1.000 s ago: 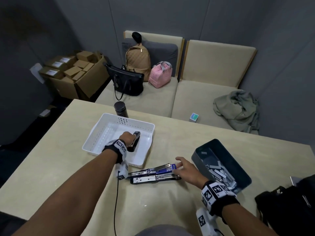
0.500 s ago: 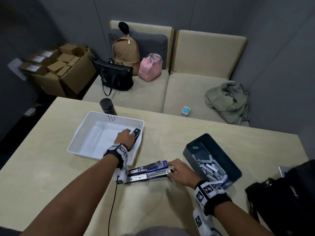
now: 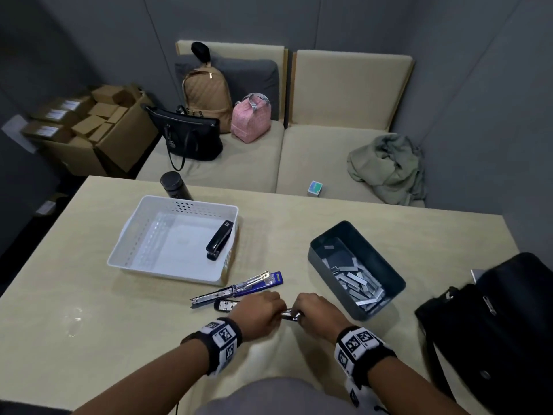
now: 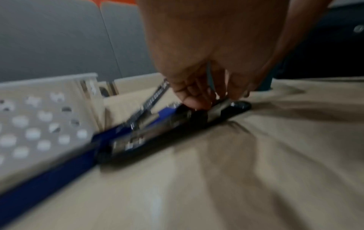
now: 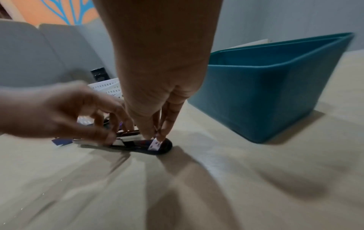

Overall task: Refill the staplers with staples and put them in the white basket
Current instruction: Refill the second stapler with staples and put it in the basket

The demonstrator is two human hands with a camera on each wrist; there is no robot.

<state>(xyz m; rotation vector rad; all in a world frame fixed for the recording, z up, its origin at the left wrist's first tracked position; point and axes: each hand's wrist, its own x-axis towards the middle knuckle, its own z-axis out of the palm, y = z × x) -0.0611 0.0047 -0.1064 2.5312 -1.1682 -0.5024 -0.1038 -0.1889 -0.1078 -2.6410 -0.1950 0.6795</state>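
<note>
— Where do we have the open stapler (image 3: 227, 304)?
— On the counter (image 3: 299, 235), just in front of the white basket (image 3: 143, 223) — our left hand (image 3: 260, 310) and right hand (image 3: 314, 308) both pinch it.
— And the black stapler (image 3: 219, 239)?
— Inside the basket.

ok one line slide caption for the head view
Both hands grip a black stapler on the table; another already lies in the white basket.

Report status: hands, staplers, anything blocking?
Left hand and right hand both grip black stapler on table. Blue stapler lies open beside. One stapler in basket. Nothing blocking.
</note>
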